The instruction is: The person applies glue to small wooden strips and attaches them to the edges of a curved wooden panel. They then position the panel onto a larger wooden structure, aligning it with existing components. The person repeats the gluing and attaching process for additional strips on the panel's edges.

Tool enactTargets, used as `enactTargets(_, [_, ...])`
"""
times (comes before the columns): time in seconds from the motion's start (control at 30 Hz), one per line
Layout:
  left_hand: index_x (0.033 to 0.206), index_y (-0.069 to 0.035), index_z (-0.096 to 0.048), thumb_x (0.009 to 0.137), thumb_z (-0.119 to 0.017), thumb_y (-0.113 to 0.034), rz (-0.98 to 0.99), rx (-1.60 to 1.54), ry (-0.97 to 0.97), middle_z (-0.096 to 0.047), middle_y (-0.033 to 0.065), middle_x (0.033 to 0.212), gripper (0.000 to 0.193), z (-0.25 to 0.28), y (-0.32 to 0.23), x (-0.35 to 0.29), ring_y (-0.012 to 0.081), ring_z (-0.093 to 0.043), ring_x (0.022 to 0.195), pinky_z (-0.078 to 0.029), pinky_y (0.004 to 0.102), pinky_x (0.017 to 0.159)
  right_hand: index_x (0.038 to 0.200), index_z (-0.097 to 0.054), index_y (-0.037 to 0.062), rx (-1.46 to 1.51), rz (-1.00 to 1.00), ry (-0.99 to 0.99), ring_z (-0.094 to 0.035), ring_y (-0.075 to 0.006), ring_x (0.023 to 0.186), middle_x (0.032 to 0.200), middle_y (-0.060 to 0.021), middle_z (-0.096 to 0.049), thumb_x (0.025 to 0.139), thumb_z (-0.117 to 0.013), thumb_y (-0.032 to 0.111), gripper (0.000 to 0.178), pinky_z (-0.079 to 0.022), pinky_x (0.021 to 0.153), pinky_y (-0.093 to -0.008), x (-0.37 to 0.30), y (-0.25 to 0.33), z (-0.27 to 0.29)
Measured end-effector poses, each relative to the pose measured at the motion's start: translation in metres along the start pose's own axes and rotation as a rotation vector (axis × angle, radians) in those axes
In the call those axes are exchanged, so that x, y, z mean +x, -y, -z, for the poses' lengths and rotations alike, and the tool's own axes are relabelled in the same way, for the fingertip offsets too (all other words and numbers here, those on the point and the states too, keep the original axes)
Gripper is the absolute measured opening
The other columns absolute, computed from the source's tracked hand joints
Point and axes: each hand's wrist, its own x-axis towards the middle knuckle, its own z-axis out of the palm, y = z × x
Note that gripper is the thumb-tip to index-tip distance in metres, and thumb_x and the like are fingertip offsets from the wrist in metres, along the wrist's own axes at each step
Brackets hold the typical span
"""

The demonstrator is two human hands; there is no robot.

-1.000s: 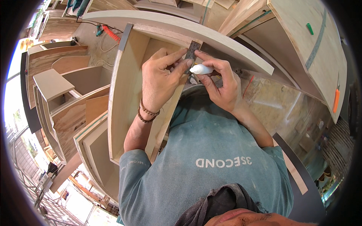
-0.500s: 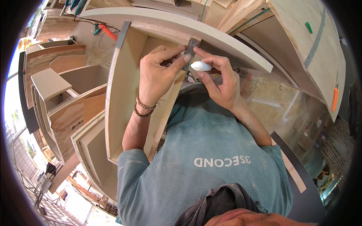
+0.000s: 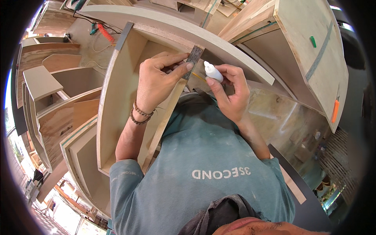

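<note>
My left hand [image 3: 158, 78], with beaded bracelets on its wrist, pinches a short dark grey edging strip [image 3: 195, 55]. Its thumb lies on the strip's face and a fingertip is at the side edge. The strip lies along the end of the near wall's top edge on an open wooden cabinet box [image 3: 102, 117]. Just right of the strip, my right hand [image 3: 234, 92] grips a small white squeeze bottle [image 3: 213, 72] between thumb and fingers. Its narrow nozzle points up and left, apart from the strip. My left hand's lower fingers are partly hidden.
A long curved pale panel edge [image 3: 164, 23] runs behind the box. On the right a tall wooden cabinet [image 3: 309, 58] carries a green cap-like piece [image 3: 312, 42] and an orange-handled tool [image 3: 335, 111]. More cabinet boxes [image 3: 82, 80] stand at left, near a coiled orange hose [image 3: 105, 33].
My right hand's fingertip has come off the strip and drawn back. The bottle has turned from pointing left to pointing more upward. My left hand still pinches the strip; the whole view has shifted slightly.
</note>
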Motion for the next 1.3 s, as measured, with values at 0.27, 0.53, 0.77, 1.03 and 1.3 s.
enactTargets(0.27, [0.112,0.001,-0.078,0.088,-0.083,-0.014,-0.031,0.047,0.028,-0.075,0.0093,0.09,0.03,0.004,0.0,0.002,0.011,-0.067,0.081,-0.052,0.0259,0.072,0.119,-0.068,0.0016,-0.236,-0.032,-0.05,-0.07,-0.0166,0.078,0.104,-0.0132,-0.074,0.094,-0.077,0.014,0.03,-0.055,0.065,-0.0283,-0.001,0.006,0.013])
enactTargets(0.53, [0.112,0.002,-0.078,0.088,-0.083,-0.012,-0.005,0.007,0.052,-0.075,0.0075,0.093,0.028,0.005,0.004,0.005,0.01,-0.067,0.082,-0.054,0.0254,0.073,0.119,-0.069,0.0022,-0.368,0.012,-0.065,-0.066,-0.018,0.063,0.099,-0.0142,-0.075,0.094,-0.077,0.016,0.03,-0.053,0.057,-0.0297,0.005,0.01,0.014])
enactTargets(0.77, [0.113,-0.001,-0.077,0.088,-0.081,-0.01,0.058,-0.118,0.029,-0.068,0.0008,0.085,0.027,-0.001,0.004,0.004,0.0067,-0.063,0.078,-0.053,0.0245,0.069,0.119,-0.069,0.0024,-0.445,0.014,-0.036,-0.066,-0.018,0.059,0.093,-0.0146,-0.074,0.094,-0.075,0.015,0.029,-0.053,0.055,-0.0303,0.008,0.017,0.019])
enactTargets(1.03, [0.117,-0.018,-0.08,0.086,-0.079,-0.014,-0.225,0.365,0.001,-0.067,0.0033,0.089,0.032,0.004,-0.006,0.001,0.0147,-0.063,0.082,-0.052,0.0311,0.075,0.118,-0.069,0.0022,-0.434,-0.009,-0.007,-0.068,-0.02,0.061,0.095,-0.015,-0.074,0.093,-0.075,0.014,0.028,-0.054,0.056,-0.0319,0.013,0.023,0.017])
enactTargets(1.3, [0.118,-0.023,-0.079,0.086,-0.079,-0.019,-0.332,0.584,-0.01,-0.065,0.0042,0.091,0.032,0.009,-0.014,0.0,0.023,-0.063,0.091,-0.053,0.038,0.079,0.118,-0.069,0.0013,-0.469,0.009,0.007,-0.07,-0.0214,0.063,0.096,-0.0158,-0.074,0.094,-0.074,0.014,0.027,-0.055,0.057,-0.0328,0.016,0.029,0.017])
